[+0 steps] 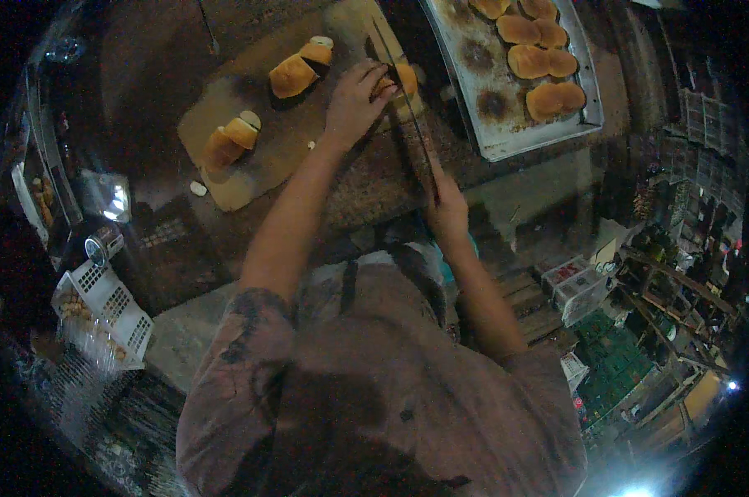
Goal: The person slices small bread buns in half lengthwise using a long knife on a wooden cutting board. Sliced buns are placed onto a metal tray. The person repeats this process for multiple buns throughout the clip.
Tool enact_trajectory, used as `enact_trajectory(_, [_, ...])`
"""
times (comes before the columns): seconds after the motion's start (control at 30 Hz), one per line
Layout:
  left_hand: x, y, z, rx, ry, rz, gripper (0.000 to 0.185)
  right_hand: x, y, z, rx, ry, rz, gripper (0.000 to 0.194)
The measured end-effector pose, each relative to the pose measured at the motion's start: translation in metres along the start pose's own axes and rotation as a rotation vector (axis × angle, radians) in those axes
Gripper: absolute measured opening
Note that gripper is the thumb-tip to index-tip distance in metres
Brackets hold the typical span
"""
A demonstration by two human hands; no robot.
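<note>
My right hand grips the handle of a long-bladed knife, its blade pointing away from me. The blade lies across a browned bread roll at the right side of a cutting board. My left hand holds that roll, fingers curled over its left part just beside the blade; how deep the blade sits in it I cannot tell. To the left on the board are a cut roll with a pale end and another cut roll. A small pale scrap lies by the board's near corner.
At the upper right, a metal baking tray holds several joined rolls along its right side. A round-dial scale and a white plastic basket are at left. Clear plastic boxes stand lower right, beside a green crate.
</note>
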State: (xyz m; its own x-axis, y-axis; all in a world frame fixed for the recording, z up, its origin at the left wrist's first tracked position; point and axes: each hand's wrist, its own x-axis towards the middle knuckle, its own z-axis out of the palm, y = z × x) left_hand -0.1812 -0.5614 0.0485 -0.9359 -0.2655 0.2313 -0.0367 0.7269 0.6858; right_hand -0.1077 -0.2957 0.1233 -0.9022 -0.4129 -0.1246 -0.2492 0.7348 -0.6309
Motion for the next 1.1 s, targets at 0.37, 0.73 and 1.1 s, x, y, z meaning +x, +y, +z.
enact_trajectory(0.37, [0.002,0.008,-0.008,-0.021,0.017,0.055,0.045,0.022,0.007,0.030,-0.047,-0.031,0.081,0.044])
enact_trajectory(0.73, [0.002,0.000,-0.004,-0.079,-0.071,-0.025,0.053,-0.172,0.041,-0.009,-0.083,-0.010,0.127,0.057])
enact_trajectory(1.1, [-0.018,0.050,0.001,0.311,0.079,-0.066,0.078,0.001,0.035,0.004,-0.075,0.091,0.071,0.057])
